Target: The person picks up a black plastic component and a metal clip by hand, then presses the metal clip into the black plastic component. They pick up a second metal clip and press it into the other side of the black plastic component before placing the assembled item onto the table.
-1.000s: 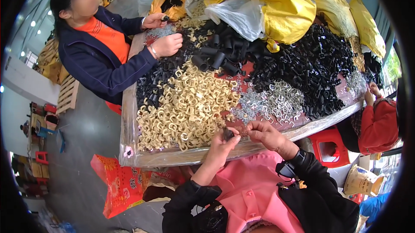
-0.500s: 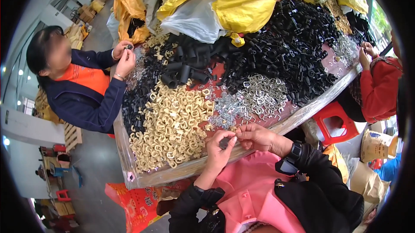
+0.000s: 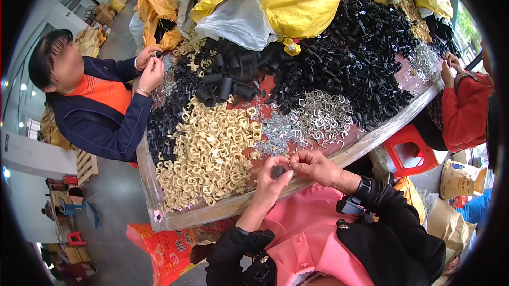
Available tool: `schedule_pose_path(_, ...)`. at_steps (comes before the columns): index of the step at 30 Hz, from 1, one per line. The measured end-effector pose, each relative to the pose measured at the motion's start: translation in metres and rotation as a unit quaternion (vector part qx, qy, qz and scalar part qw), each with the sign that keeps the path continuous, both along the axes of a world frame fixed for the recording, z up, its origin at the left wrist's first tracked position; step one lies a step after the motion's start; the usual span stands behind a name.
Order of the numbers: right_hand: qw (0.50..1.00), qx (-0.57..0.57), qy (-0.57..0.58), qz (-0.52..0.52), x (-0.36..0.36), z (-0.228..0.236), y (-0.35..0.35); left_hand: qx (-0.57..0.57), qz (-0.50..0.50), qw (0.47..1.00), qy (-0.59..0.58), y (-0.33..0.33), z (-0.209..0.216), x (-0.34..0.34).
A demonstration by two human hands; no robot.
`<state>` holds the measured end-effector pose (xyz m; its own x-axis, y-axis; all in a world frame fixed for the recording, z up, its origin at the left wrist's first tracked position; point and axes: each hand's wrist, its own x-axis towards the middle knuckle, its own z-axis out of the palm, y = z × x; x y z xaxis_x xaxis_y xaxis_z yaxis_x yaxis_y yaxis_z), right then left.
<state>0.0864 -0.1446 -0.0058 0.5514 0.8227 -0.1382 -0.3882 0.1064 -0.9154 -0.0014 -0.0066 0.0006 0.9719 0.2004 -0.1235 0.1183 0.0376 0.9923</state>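
Over the table's near edge, my left hand (image 3: 269,184) is closed around a small dark rounded part (image 3: 277,171). My right hand (image 3: 318,168) meets it there, thumb and forefinger pinched by the part; whatever they hold is too small to name. Just beyond my fingers lies a heap of small silvery metal pieces (image 3: 278,131), with U-shaped metal clips (image 3: 324,116) to its right. A large pile of cream U-shaped pieces (image 3: 209,151) spreads to the left of my hands.
Black plastic parts (image 3: 355,53) and black tubes (image 3: 225,87) cover the far side, below yellow sacks (image 3: 302,0). A co-worker in a dark jacket (image 3: 101,119) works at the left; another in red (image 3: 466,108) at the right. A red stool (image 3: 408,153) stands right of me.
My left hand has opened slightly around the dark part, and my right fingers have shifted a little. The co-worker on the left has leaned back slightly.
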Motion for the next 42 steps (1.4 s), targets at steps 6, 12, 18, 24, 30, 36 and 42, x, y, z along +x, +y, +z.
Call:
schedule_pose_path(6, 0.964, -0.028, -0.265, -0.006, 0.003, 0.016, 0.000, -0.449, -0.012, 0.893, 0.034, 0.008, 0.006, -0.008)
schedule_pose_path(12, 0.796, -0.092, -0.597, -0.034, -0.008, 0.044, 0.010, -0.412, 0.019, 0.909, 0.054, 0.010, 0.010, -0.017)
schedule_pose_path(18, 0.738, -0.103, -0.667, -0.011, -0.013, 0.047, 0.016, -0.379, 0.018, 0.922, 0.080, 0.012, 0.004, -0.027)
schedule_pose_path(24, 0.744, -0.127, -0.656, 0.029, -0.016, 0.045, 0.015, -0.374, -0.001, 0.923, 0.087, 0.010, 0.005, -0.033)
schedule_pose_path(30, 0.754, -0.141, -0.641, 0.027, -0.019, 0.044, 0.015, -0.346, -0.037, 0.931, 0.111, 0.009, 0.007, -0.034)
schedule_pose_path(36, 0.814, -0.045, -0.579, -0.005, -0.007, 0.033, 0.014, -0.396, -0.033, 0.910, 0.117, 0.014, -0.005, -0.032)
schedule_pose_path(42, 0.675, -0.265, -0.679, -0.116, 0.046, 0.004, -0.001, -0.483, -0.012, 0.867, 0.119, 0.017, -0.011, -0.023)
